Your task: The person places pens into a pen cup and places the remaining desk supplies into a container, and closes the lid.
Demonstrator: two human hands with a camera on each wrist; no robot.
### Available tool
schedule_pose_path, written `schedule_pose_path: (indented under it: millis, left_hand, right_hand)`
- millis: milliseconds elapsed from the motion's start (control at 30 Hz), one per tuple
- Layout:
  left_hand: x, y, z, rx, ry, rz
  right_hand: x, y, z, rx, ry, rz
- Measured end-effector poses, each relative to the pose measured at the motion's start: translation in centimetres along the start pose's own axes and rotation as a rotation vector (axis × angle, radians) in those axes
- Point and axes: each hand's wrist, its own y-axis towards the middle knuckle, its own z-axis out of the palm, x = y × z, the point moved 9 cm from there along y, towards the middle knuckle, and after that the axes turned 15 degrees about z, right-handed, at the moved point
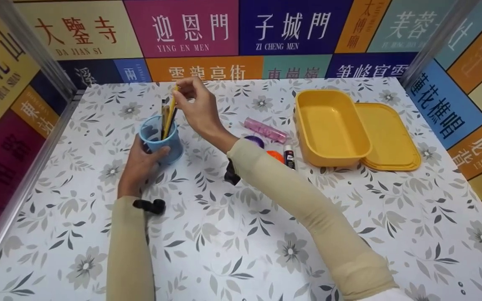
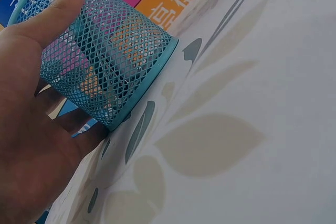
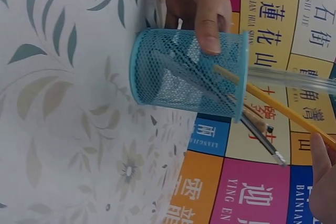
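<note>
The left hand (image 1: 140,162) grips a light-blue cylindrical wire-mesh cup (image 1: 170,151) toward the far left corner of the white floral tabletop (image 1: 207,251). A black, white-capped tube (image 1: 289,158) is just beside a deep yellow rectangular box (image 1: 334,161) toward the far right corner. A pink cylinder (image 1: 265,130) lies nearer the far edge. Farthest, the right hand (image 1: 201,106) pinches a slim yellow stick (image 1: 170,113), its lower end inside the cup.

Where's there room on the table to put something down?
The table has room between the left sleeve and right sleeve, left of the blue cup, and on the near side of the yellow lid. It's crowded between the right sleeve and yellow box: pink tube, purple thing, orange thing, small black tube.
</note>
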Motion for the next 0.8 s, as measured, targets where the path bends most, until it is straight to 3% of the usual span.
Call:
schedule_pose_path:
  millis: [233,467,800]
  left_hand:
    - [0.2,0.0,0.0,0.000,0.024,-0.042]
    - [0.0,-0.1,-0.1,-0.005,0.008,0.007]
    - [0.5,0.0,-0.1,0.000,0.009,-0.016]
  right_hand:
    - [-1.2,-0.4,0.3,0.010,-0.010,0.012]
    - [-2.3,-1.1,1.2,0.026,-0.019,-0.012]
    - [-3.5,-1.5,1.9,0.019,-0.014,-0.019]
